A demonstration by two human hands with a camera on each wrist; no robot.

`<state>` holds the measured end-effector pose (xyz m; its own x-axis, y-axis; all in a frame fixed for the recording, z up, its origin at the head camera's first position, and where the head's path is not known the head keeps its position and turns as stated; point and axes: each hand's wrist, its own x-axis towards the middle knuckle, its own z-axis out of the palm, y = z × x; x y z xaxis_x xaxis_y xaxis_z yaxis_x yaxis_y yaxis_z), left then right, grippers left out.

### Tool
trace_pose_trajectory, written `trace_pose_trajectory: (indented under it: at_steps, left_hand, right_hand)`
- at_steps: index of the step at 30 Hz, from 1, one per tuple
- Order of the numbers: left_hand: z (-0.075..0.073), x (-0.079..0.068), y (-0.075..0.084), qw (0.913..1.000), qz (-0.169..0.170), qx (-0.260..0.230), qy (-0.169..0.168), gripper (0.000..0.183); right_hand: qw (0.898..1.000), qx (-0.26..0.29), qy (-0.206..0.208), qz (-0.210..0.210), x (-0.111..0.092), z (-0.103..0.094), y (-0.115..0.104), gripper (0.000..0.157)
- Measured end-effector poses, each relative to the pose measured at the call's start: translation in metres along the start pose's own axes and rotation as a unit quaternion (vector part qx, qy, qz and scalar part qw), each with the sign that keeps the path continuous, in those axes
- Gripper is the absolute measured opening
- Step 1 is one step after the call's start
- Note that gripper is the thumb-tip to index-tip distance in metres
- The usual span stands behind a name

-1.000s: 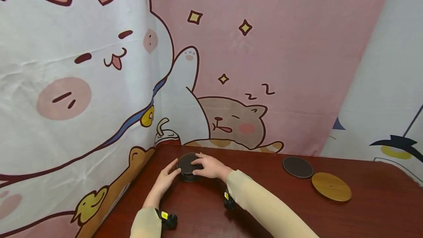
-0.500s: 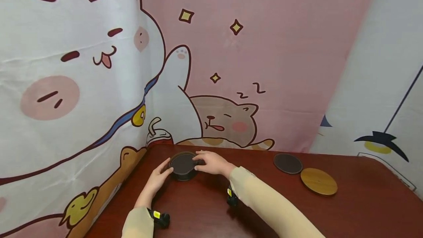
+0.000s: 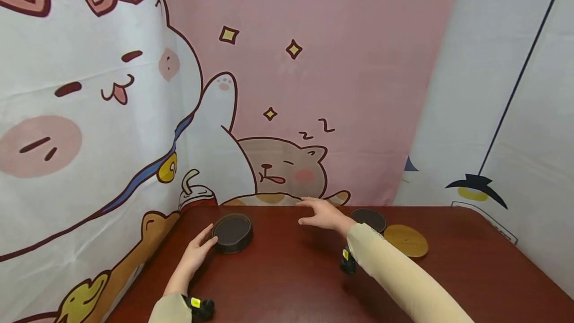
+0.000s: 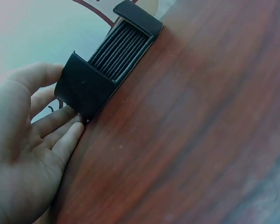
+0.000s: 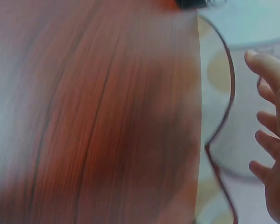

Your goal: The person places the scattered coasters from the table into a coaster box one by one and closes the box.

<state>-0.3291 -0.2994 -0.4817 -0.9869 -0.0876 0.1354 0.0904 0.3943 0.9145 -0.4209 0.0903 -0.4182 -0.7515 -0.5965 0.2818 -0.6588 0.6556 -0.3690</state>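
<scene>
A round black coaster holder (image 3: 232,244) stands on the table at the left, near its far side. Its side gap faces the left wrist view, showing a stack of several thin dark coasters (image 4: 119,52) inside. My left hand (image 3: 194,253) rests against the holder's left side, its fingertips and thumb touching the wall (image 4: 84,88). My right hand (image 3: 325,215) is in the air over the back of the table, fingers spread and loosely bent, holding nothing. Beyond it lies a flat dark round coaster (image 3: 368,217), partly overlapped by the right sleeve.
A round yellowish wooden disc (image 3: 407,241) lies beside the loose dark coaster on the right. The reddish-brown table (image 3: 278,283) reaches back to a cartoon-printed cloth (image 3: 350,88), which also closes off the left side.
My right hand has left the coaster holder and moved right, toward the loose dark coaster. My left hand stays at the holder. The head view has turned right.
</scene>
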Motion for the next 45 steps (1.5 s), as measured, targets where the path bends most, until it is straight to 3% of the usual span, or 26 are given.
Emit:
trace_pose_trajectory:
  at_steps: [11, 19, 24, 37, 45]
  left_hand:
    - [0.001, -0.002, -0.002, 1.0000, -0.004, 0.000, 0.005, 0.056]
    - [0.000, -0.003, -0.002, 1.0000, -0.009, 0.003, 0.000, 0.058]
    - [-0.001, -0.003, -0.003, 0.9999, -0.010, 0.004, 0.001, 0.058]
    - [0.004, 0.001, 0.001, 0.9999, 0.001, -0.011, 0.005, 0.056]
    - [0.001, 0.001, 0.001, 0.9999, -0.005, -0.010, 0.007, 0.056]
  right_hand:
    - [0.996, 0.009, 0.049, 0.078, -0.060, -0.032, 0.078, 0.067]
    - [0.990, -0.018, 0.032, 0.134, -0.090, -0.029, 0.117, 0.075]
    - [0.986, -0.027, 0.018, 0.165, -0.098, -0.025, 0.128, 0.083]
    - [0.977, -0.061, 0.001, 0.206, -0.105, -0.030, 0.141, 0.087]
    - [0.977, -0.056, -0.001, 0.205, -0.102, -0.029, 0.143, 0.087]
